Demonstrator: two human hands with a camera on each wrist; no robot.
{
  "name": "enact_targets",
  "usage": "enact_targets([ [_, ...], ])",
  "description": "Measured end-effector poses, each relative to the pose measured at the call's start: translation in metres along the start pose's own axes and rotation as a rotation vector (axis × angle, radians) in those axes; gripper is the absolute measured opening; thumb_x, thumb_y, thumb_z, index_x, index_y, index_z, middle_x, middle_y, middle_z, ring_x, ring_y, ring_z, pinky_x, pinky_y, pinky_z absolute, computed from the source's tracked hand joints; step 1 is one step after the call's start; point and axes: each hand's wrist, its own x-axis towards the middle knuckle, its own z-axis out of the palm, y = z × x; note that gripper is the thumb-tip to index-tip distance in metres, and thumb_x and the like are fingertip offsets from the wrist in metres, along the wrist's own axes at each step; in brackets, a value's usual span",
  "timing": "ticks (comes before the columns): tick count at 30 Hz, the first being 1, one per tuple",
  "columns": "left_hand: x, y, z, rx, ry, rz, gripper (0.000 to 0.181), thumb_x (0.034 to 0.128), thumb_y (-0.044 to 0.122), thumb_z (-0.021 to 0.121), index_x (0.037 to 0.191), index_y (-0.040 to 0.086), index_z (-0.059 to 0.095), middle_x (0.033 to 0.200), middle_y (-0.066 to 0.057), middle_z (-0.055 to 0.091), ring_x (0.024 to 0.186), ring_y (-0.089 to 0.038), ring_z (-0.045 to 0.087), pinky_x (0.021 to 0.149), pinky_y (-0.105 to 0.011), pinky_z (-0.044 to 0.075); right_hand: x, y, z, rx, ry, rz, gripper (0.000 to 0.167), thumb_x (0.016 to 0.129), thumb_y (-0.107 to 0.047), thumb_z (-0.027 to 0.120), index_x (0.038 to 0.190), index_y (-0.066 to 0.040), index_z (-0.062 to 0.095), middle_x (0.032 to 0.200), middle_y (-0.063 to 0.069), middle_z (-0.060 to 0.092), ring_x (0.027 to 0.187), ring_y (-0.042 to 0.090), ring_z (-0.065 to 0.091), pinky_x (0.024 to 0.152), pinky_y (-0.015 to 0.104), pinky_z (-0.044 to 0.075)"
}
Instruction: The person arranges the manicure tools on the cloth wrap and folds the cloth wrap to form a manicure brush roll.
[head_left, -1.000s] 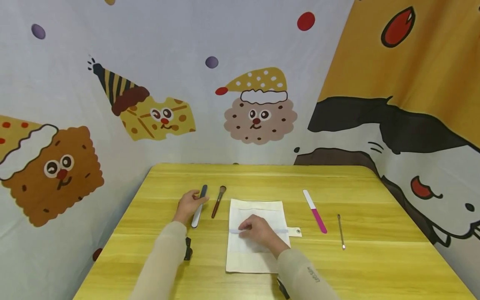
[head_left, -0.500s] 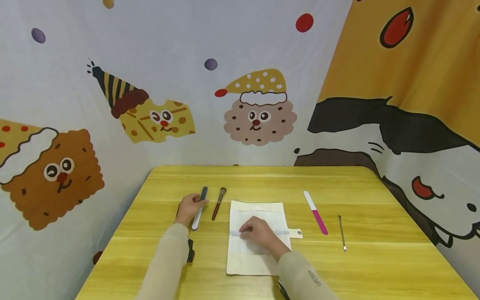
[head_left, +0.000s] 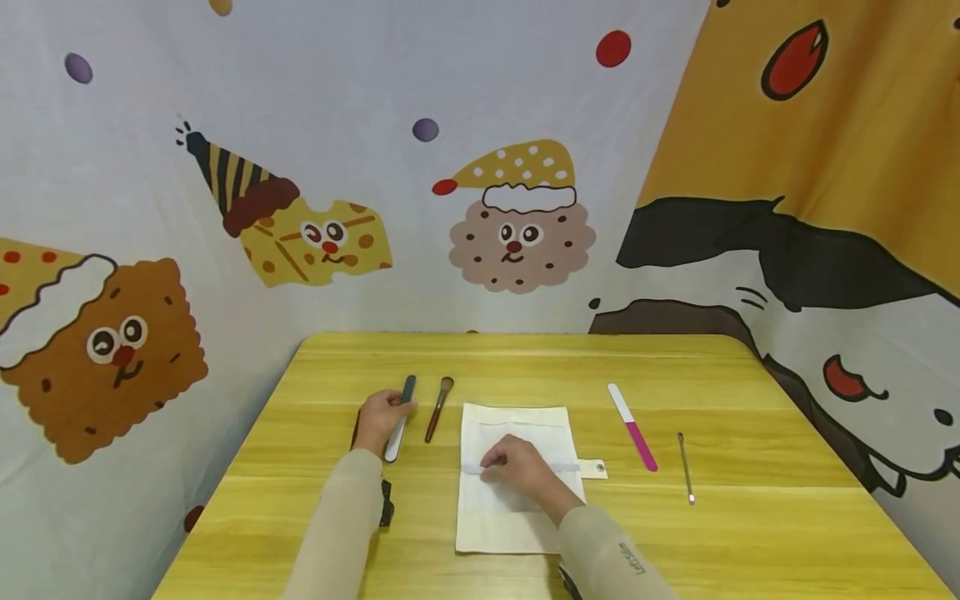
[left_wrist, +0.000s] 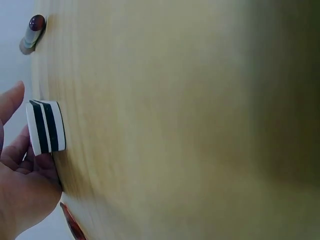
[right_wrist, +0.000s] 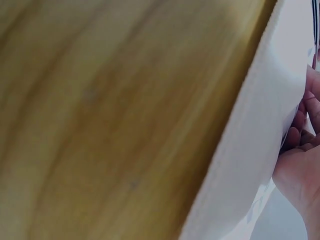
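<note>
In the head view my left hand (head_left: 379, 421) reaches over a grey-and-white nail file (head_left: 394, 443) on the table. The left wrist view shows the file's striped end (left_wrist: 46, 127), with the thumb apart from it and the other fingers beside it. My right hand (head_left: 521, 468) is over an off-white cloth pouch (head_left: 480, 529) lying spread out. Its curled fingers and thumb pinch at the pale lavender band (head_left: 471, 468) across the middle. In the right wrist view those fingertips are partly hidden behind the hand, close to the pouch (right_wrist: 250, 130).
Right of the file lies a makeup brush (head_left: 438, 410). A white-and-magenta nail file (head_left: 632, 427) and a thin metal stick (head_left: 686, 468) lie on the table's (head_left: 780, 433) right side. A dark red thing (left_wrist: 73, 222) shows partly beyond my left hand. The pouch's snap tab (head_left: 592, 469) points right.
Both hands stay almost where they were, the left by the nail file and the right at the pouch's band. The whole view has shifted slightly.
</note>
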Motion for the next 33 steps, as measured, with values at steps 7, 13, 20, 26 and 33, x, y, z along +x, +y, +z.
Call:
enact_targets([
  [7,0.001,-0.002,0.002,0.038,0.012,-0.028,0.048,0.0927,0.018,0.071,0.132,-0.006,0.058,0.126,-0.025,0.061,0.112,-0.038,0.059,0.092,-0.05,0.048,-0.001,0.003,0.001,-0.02,0.019,-0.04,0.004,0.081,-0.007,0.079,0.082,-0.006,0.075,0.082,-0.005,0.058,0.078,0.009,0.051,0.073,0.026,0.044],
  [13,-0.003,0.0,0.003,0.053,0.025,-0.032,0.041,0.0936,0.015,0.069,0.127,-0.007,0.062,0.117,-0.024,0.065,0.103,-0.036,0.063,0.086,-0.048,0.051,-0.001,0.001,0.002,-0.009,0.01,-0.032,0.003,0.082,-0.006,0.079,0.082,-0.008,0.075,0.082,-0.005,0.059,0.078,0.009,0.052,0.073,0.027,0.045],
  [20,0.0,0.001,-0.002,0.074,0.055,-0.008,0.034,0.0933,0.012,0.066,0.121,-0.008,0.065,0.112,-0.025,0.066,0.096,-0.034,0.065,0.082,-0.046,0.053,0.001,-0.003,0.0,0.007,-0.012,-0.014,0.002,0.083,-0.006,0.077,0.083,-0.008,0.075,0.083,-0.005,0.059,0.08,0.009,0.052,0.074,0.028,0.045],
  [26,0.007,0.003,-0.005,0.061,0.067,-0.018,0.038,0.0946,0.013,0.063,0.126,-0.008,0.061,0.119,-0.026,0.063,0.103,-0.036,0.062,0.086,-0.046,0.052,0.002,-0.002,-0.004,0.011,-0.024,-0.024,0.007,0.086,-0.011,0.077,0.083,-0.004,0.075,0.083,-0.005,0.059,0.08,0.01,0.053,0.075,0.029,0.045],
  [33,0.004,0.024,0.006,-0.044,0.049,-0.028,0.04,0.0964,0.016,0.063,0.13,-0.004,0.057,0.12,-0.024,0.06,0.104,-0.035,0.061,0.086,-0.046,0.051,0.003,-0.002,-0.008,0.024,-0.048,-0.004,0.005,0.087,-0.009,0.076,0.085,-0.005,0.075,0.083,-0.005,0.062,0.081,0.01,0.054,0.077,0.031,0.046],
])
